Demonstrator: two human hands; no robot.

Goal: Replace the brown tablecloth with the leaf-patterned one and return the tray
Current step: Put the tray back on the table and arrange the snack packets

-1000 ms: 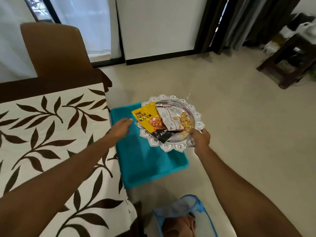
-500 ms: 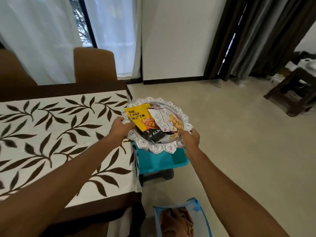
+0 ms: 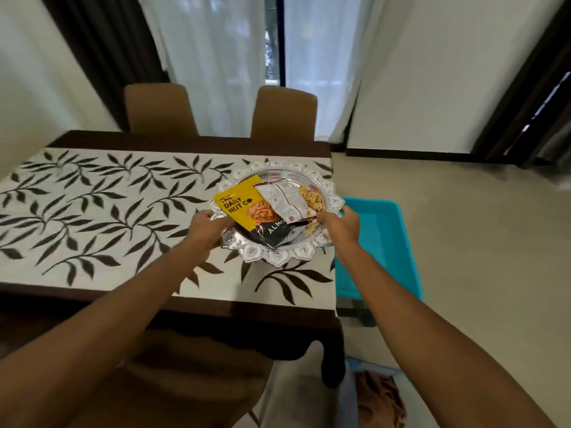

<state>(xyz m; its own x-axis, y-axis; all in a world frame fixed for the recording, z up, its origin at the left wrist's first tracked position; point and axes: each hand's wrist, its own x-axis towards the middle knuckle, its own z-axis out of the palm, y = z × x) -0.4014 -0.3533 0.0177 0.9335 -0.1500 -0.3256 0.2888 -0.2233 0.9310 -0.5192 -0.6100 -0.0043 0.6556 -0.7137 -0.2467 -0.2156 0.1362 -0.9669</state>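
Note:
I hold the ornate silver tray (image 3: 278,256) with both hands over the right end of the table. My left hand (image 3: 207,225) grips its left rim and my right hand (image 3: 341,223) grips its right rim. In the tray lie a yellow nut packet (image 3: 244,205), a white snack packet (image 3: 287,200) and a black almond packet (image 3: 276,234). The white leaf-patterned tablecloth (image 3: 102,211) is spread over the dark table (image 3: 216,312). A brown cloth (image 3: 381,396) lies bunched in a blue bag at the bottom right.
A turquoise stool (image 3: 383,242) stands on the floor right of the table. Two brown chairs (image 3: 284,112) are tucked in at the far side, and another chair (image 3: 197,359) is below me at the near side. Curtains hang behind.
I lifted the tray off the turquoise stool and carried it left, over the table's right end. The view swung left toward the table.

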